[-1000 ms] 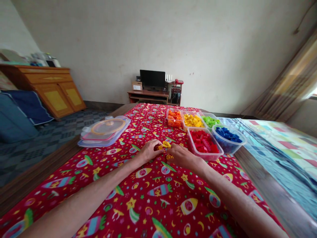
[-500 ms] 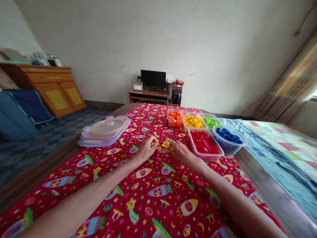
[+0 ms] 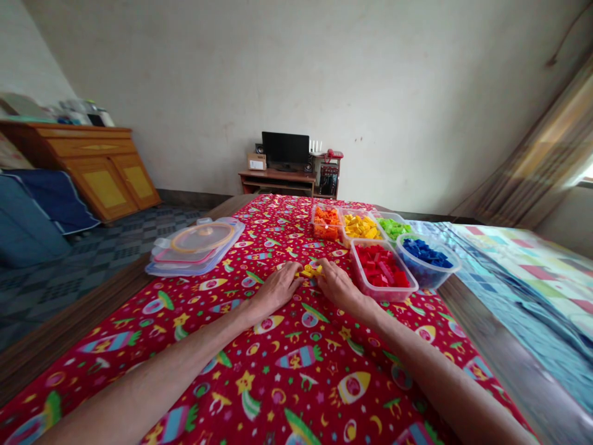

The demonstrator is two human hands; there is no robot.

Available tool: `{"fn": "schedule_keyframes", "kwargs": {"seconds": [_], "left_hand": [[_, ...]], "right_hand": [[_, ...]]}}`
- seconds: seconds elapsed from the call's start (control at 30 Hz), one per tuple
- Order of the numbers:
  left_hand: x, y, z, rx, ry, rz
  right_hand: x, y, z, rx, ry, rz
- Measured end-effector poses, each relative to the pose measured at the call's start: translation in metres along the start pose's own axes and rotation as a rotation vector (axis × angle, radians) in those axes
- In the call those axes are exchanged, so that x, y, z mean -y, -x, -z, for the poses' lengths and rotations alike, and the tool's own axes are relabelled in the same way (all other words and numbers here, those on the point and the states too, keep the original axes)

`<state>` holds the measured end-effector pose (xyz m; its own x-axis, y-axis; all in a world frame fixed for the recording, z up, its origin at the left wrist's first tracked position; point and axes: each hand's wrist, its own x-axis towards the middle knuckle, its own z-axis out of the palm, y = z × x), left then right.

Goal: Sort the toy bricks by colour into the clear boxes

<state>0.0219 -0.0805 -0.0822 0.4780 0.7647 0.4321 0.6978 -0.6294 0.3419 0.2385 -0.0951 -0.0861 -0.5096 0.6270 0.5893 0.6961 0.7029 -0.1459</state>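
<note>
Several small yellow plastic pieces (image 3: 309, 271) lie in a little pile on the red patterned cloth, between my two hands. My left hand (image 3: 280, 287) rests palm down at the pile's left side, its thumb apart from its fingers, which reach to the nearest pieces. From the right, my right hand (image 3: 338, 283) bends its fingers down onto the pieces at that edge and grips there. Its fingertips are partly hidden. A clear tub of red pieces (image 3: 382, 267) stands just right of my right hand.
Behind the red tub are tubs of orange pieces (image 3: 326, 224), yellow pieces (image 3: 362, 227) and green pieces (image 3: 393, 228). A round tub of blue pieces (image 3: 426, 254) stands at the right edge. Stacked plastic lids (image 3: 194, 244) lie on the left of the tablecloth (image 3: 296, 371).
My left hand has moved slightly right and opened from a curled grip, coming closer to the yellow pile. The pieces are bunched tighter. My right hand stays nearly in place.
</note>
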Motion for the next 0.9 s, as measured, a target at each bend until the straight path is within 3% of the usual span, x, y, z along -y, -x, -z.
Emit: {"fn": "schedule_keyframes", "kwargs": {"seconds": [0.27,0.5,0.63,0.8,0.9], "left_hand": [[-0.006,-0.003,0.007,0.072,-0.086,-0.044],[-0.002,-0.003,0.003,0.032,-0.115,-0.07],[0.0,-0.004,0.002,-0.017,-0.101,-0.086],[-0.001,-0.004,0.001,-0.039,-0.071,-0.074],[-0.001,-0.004,0.0,-0.054,-0.043,-0.072]], "right_hand": [[0.016,-0.009,0.0,0.141,0.119,-0.135],[0.006,-0.002,-0.012,-0.081,-0.085,-0.075],[0.009,-0.017,-0.005,-0.087,-0.417,-0.355],[0.017,-0.03,-0.001,-0.097,-1.021,-0.734],[0.013,-0.032,-0.002,-0.096,-0.974,-0.787]]}}
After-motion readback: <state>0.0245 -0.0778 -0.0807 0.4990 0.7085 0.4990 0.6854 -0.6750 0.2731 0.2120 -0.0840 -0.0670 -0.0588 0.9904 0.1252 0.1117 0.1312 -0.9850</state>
